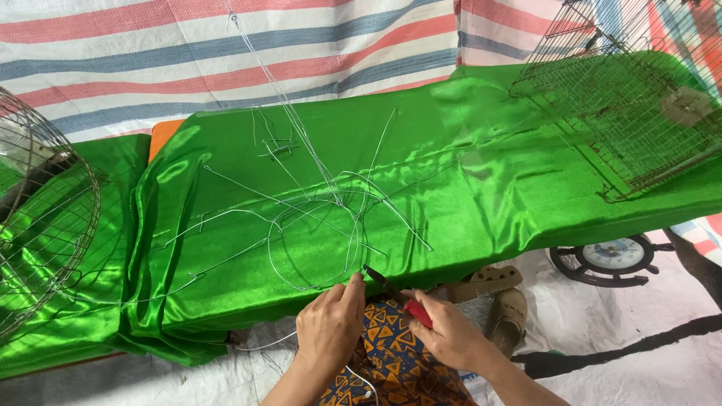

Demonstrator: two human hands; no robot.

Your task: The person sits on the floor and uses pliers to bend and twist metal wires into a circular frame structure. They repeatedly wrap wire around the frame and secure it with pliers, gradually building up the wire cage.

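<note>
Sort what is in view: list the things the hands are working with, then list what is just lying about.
In use:
- left hand, fingers pinching the thin wire
- right hand holding red-handled pliers
- green cloth bearing the wire tangle

Lying about:
- round wire cage, far left
- flat wire mesh cage, top right
- sandals
- wheel-shaped clock

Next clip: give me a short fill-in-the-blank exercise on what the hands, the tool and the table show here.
1. The right hand grips pliers with ____ handles.
2. The left hand pinches thin bent ____ at the table's near edge.
3. The table is draped in shiny ____ cloth.
4. A rusty wire cage rests at the table's far ____ end.

Missing words: red; wire; green; right
</note>
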